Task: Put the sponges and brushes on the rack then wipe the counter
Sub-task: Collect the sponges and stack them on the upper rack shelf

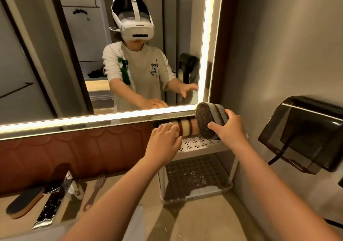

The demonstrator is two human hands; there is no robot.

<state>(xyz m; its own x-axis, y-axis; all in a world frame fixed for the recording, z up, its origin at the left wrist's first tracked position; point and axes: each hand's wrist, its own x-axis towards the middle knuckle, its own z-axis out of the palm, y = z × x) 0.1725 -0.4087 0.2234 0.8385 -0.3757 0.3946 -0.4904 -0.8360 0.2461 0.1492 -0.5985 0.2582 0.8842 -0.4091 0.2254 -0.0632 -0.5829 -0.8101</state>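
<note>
A white two-shelf perforated rack (pixel 204 148) stands on the counter in the right corner under the mirror. On its top shelf a row of beige and brown-striped sponges (pixel 187 128) stands on edge. My left hand (pixel 163 140) presses on the left end of that row. My right hand (pixel 227 127) grips a round blue-grey sponge with a dark scouring face (pixel 206 122), held upright at the row's right end. On the counter at the left lie a dark-topped oval sponge (pixel 24 201) and two brushes (pixel 94 190).
A chrome tap (pixel 51 201) juts over the sink at lower left. A lit mirror (pixel 111 46) fills the wall ahead. A black dryer (pixel 304 135) with a cord hangs on the right wall. The rack's lower shelf (pixel 196 175) holds nothing.
</note>
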